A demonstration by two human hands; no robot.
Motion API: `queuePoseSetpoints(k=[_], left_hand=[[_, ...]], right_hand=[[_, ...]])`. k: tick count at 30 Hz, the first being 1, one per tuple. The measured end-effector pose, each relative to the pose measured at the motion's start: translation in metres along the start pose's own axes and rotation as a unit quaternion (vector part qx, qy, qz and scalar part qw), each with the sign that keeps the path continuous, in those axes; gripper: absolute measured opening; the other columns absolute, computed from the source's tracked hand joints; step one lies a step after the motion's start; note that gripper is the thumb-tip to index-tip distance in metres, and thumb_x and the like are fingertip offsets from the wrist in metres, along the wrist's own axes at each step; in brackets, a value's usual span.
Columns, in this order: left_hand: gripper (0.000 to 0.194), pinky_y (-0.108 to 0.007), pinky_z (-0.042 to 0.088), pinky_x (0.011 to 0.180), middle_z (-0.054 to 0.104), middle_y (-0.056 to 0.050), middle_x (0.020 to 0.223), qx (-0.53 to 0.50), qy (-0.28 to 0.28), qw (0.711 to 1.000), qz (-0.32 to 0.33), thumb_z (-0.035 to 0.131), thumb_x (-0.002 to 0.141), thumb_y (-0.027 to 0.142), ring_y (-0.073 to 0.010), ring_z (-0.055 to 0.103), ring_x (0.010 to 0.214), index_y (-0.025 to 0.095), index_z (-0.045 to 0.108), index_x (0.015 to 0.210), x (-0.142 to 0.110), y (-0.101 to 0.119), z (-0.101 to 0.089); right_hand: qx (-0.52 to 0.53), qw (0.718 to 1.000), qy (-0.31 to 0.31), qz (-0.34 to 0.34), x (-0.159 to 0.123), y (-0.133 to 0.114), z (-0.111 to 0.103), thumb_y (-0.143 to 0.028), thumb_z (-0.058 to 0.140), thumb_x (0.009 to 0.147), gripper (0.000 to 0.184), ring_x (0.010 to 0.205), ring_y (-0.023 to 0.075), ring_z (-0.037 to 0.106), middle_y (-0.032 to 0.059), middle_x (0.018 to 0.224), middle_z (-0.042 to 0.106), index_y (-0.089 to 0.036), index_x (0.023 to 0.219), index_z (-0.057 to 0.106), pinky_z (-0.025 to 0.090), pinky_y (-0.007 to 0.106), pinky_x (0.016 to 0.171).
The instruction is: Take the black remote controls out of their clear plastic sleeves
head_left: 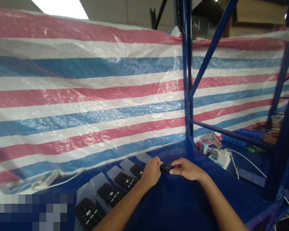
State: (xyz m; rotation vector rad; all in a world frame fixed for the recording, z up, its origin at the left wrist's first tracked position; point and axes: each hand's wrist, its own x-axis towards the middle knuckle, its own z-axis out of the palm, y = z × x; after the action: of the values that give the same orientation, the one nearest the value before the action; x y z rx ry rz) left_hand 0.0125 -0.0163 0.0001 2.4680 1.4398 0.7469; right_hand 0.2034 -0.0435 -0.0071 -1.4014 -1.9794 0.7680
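Note:
A black remote control [166,167] is held a little above the blue tabletop, between my two hands. My right hand [186,169] pinches its right end between thumb and fingers. At its other end, my left hand [153,172] is closed, with its fingertips hidden; a small pale bit shows there, too small to name. Left of my hands, several black remotes lie in a slanting row on clear plastic sleeves, among them one at the near end [88,211] and one farther along [125,180]. My left forearm partly covers the row. Another plastic sleeve [143,157] lies behind my left hand.
A blue metal rack post [188,73] stands at the table's back right corner. Behind runs a striped plastic sheet [86,89]. A white power strip [223,157] with cables and a propped phone [216,141] sit at right. Another person's hand [271,137] shows beyond the rack.

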Motion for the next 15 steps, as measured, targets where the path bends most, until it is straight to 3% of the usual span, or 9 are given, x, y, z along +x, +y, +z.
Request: queuePoseSetpoints(k=[4,8,12,15], left_hand=[[0.021,-0.027,0.038,0.069,0.059,-0.003,0.076,0.004,-0.006,0.999,0.045,0.039,0.086,0.005,-0.0165,0.055,0.074,0.018,0.054,0.077,-0.01,0.016,0.005],[0.028,-0.03,0.042,0.081,0.062,-0.007,0.092,0.058,-0.012,0.996,0.068,0.035,0.084,0.0,-0.0191,0.057,0.089,0.015,0.057,0.094,-0.024,0.041,0.015],[0.037,-0.032,0.043,0.088,0.062,-0.009,0.105,0.105,-0.065,0.992,0.033,0.033,0.083,-0.002,-0.0212,0.057,0.101,0.013,0.058,0.106,-0.042,0.05,0.022],[0.033,-0.03,0.044,0.088,0.063,-0.007,0.106,0.083,-0.052,0.994,0.058,0.035,0.088,0.007,-0.0197,0.058,0.099,0.017,0.059,0.109,-0.067,0.041,0.035]], right_hand=[[-0.089,0.994,0.055,0.038,0.008,-0.007,0.013,-0.035,0.063,0.074,0.021,0.062,0.0129,0.053,-0.0013,0.062,0.061,-0.017,0.064,0.065,0.032,0.021,0.054],[-0.167,0.978,0.101,0.075,0.012,-0.014,0.022,-0.018,0.058,0.073,0.01,0.07,0.0164,0.058,0.0023,0.07,0.065,-0.018,0.065,0.064,0.031,0.024,0.058],[-0.153,0.985,0.053,0.068,0.005,-0.009,0.007,-0.016,0.063,0.066,0.008,0.068,0.0152,0.058,0.0003,0.07,0.065,-0.018,0.073,0.067,0.036,0.022,0.058],[-0.125,0.989,0.041,0.06,0.001,-0.007,-0.008,-0.022,0.061,0.07,0.022,0.07,0.0149,0.059,0.0004,0.077,0.067,-0.017,0.091,0.068,0.042,0.021,0.061]])
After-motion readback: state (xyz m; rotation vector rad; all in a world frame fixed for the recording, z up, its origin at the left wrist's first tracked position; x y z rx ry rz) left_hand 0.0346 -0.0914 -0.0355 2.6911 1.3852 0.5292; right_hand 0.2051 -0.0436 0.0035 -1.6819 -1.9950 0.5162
